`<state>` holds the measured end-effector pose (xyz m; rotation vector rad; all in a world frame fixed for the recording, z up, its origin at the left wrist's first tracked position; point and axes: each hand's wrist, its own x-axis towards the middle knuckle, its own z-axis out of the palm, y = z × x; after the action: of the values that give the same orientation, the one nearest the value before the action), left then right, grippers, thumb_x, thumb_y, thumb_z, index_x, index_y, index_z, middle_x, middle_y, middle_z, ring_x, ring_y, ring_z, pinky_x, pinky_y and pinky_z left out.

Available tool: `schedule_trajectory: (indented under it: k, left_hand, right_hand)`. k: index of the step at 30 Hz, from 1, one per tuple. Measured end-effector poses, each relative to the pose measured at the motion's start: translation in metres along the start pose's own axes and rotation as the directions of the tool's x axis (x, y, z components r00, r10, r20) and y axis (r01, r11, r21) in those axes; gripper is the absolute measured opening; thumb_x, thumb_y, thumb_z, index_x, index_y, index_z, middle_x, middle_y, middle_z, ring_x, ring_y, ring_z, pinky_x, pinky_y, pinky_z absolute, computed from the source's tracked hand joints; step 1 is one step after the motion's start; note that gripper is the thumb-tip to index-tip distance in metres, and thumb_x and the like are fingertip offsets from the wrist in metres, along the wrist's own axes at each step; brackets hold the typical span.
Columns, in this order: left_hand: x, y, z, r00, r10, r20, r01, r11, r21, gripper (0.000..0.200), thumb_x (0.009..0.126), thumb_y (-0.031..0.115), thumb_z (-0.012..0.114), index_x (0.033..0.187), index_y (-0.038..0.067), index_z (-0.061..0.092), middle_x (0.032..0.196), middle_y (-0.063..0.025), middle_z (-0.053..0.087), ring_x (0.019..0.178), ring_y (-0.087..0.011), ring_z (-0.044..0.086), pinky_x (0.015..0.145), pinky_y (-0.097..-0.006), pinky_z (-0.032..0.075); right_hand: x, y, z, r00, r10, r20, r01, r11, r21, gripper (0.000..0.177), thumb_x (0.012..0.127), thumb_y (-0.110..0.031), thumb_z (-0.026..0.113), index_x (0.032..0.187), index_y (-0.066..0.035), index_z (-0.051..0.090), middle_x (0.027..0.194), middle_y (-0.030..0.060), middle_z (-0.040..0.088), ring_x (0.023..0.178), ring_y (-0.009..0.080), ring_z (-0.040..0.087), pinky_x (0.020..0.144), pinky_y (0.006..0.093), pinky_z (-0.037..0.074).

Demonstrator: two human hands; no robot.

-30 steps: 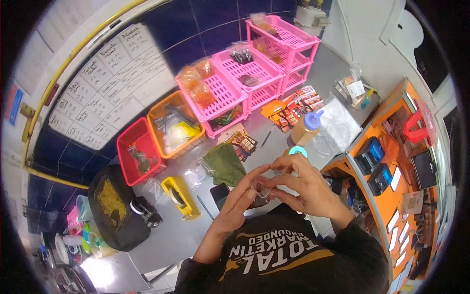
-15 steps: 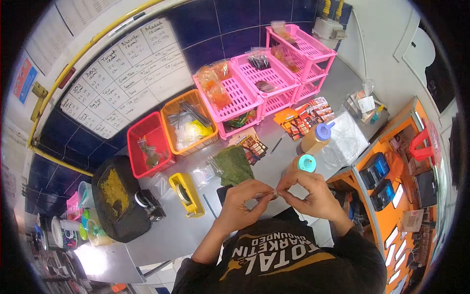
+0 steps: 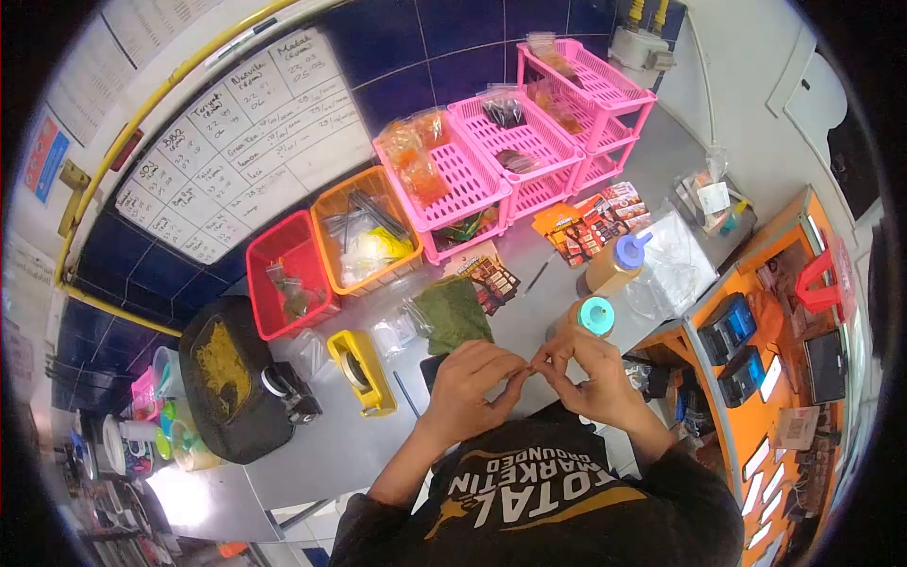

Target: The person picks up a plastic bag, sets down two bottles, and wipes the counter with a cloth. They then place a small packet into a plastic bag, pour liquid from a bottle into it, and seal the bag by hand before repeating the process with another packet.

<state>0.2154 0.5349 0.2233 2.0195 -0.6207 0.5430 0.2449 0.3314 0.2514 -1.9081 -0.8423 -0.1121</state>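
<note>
the person's left hand [image 3: 475, 380] and right hand [image 3: 593, 370] meet over the near edge of the grey metal table [image 3: 378, 449], just above the dark printed shirt. the fingers of both hands are drawn in narrow, their tips pinched on a small clear item [image 3: 530, 369] held between them, off the table. it is too small and too covered by the fingertips to say what it is, or whether it is open or closed.

just beyond the left hand lies a flat clear bag of green dried leaf [image 3: 452, 314]. a few small clear bags [image 3: 390, 334] lie beside it, and a yellow plastic tape dispenser [image 3: 359, 370] sits further left. just beyond the right hand stands a tan bottle with a teal cap [image 3: 592, 317], and behind it a second tan bottle with a blue cap [image 3: 619, 263]. further back are a red plastic basket [image 3: 283, 274], an orange plastic basket [image 3: 364, 231] and pink plastic racks [image 3: 463, 175] holding packets.

the work looks to be in mid-handling. the item is picked up and gripped from both sides, and it has not been put down or placed in any basket. the tape dispenser and both bottles stand untouched, caps on. nothing in view marks a finished piece apart from the stock, so how much is done cannot be told.
</note>
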Motion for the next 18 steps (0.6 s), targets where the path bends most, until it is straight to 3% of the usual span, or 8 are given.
schedule_trajectory:
  k: [3,8,13,15,16,18]
  left_hand:
    - [-0.002,-0.004,-0.001,1.0,-0.015,-0.003,0.015,1.0,0.022,0.019,0.071,-0.005,0.074,0.086,0.005,0.069,0.081,-0.0109,0.067,0.074,-0.0305,0.066,0.067,-0.0376,0.051]
    - [0.0,-0.014,-0.006,0.999,-0.043,0.001,0.043,0.998,0.044,0.016,0.073,-0.003,0.074,0.087,0.004,0.069,0.08,-0.0119,0.068,0.072,-0.0318,0.065,0.065,-0.0372,0.051]
    - [0.021,-0.036,-0.013,0.982,-0.106,0.154,0.094,0.992,0.084,0.007,0.082,0.002,0.066,0.089,0.004,0.069,0.08,-0.0129,0.069,0.076,-0.0322,0.067,0.068,-0.0398,0.053]
    - [0.048,-0.05,-0.015,0.98,-0.08,0.183,0.053,0.988,0.146,0.006,0.084,0.003,0.064,0.087,0.004,0.069,0.08,-0.0139,0.068,0.075,-0.0325,0.067,0.067,-0.0394,0.053]
    - [0.066,-0.059,-0.016,0.977,-0.053,0.206,0.01,0.978,0.207,0.007,0.085,0.005,0.062,0.086,0.004,0.069,0.08,-0.0149,0.068,0.075,-0.0328,0.067,0.067,-0.0391,0.053]
    - [0.109,-0.077,-0.017,0.976,-0.142,0.166,0.125,0.986,0.11,0.009,0.086,0.005,0.058,0.083,0.002,0.066,0.075,-0.0164,0.065,0.072,-0.0345,0.066,0.066,-0.0387,0.053]
  right_hand:
    - [0.0,0.001,0.0,0.997,0.06,-0.049,-0.058,0.998,0.038,0.025,0.074,0.012,0.07,0.08,-0.003,0.051,0.087,0.0122,0.067,0.081,0.0282,0.065,0.07,0.0354,0.05]
    - [0.005,0.012,0.003,0.997,0.011,-0.073,-0.011,1.0,-0.001,0.026,0.076,0.012,0.07,0.079,-0.003,0.049,0.086,0.0127,0.067,0.08,0.0278,0.065,0.069,0.0343,0.049]
    - [0.015,0.03,0.004,0.978,-0.035,-0.207,0.027,0.999,-0.041,0.027,0.079,0.009,0.072,0.077,-0.005,0.049,0.084,0.0105,0.069,0.076,0.0233,0.066,0.068,0.0324,0.05]
    - [0.017,0.036,0.01,0.938,0.103,-0.33,-0.137,0.987,-0.082,0.02,0.08,0.007,0.071,0.086,-0.003,0.056,0.09,0.0109,0.069,0.082,0.0254,0.067,0.071,0.0336,0.051]
    - [0.018,0.032,0.009,0.934,0.108,-0.34,-0.142,0.987,-0.079,0.02,0.08,0.007,0.071,0.086,-0.003,0.056,0.09,0.0109,0.069,0.082,0.0254,0.067,0.071,0.0336,0.051]
    - [0.016,0.02,0.003,0.899,0.034,-0.436,-0.146,0.963,-0.227,0.023,0.08,0.005,0.072,0.098,-0.003,0.061,0.097,0.0114,0.069,0.089,0.0274,0.068,0.076,0.0347,0.053]
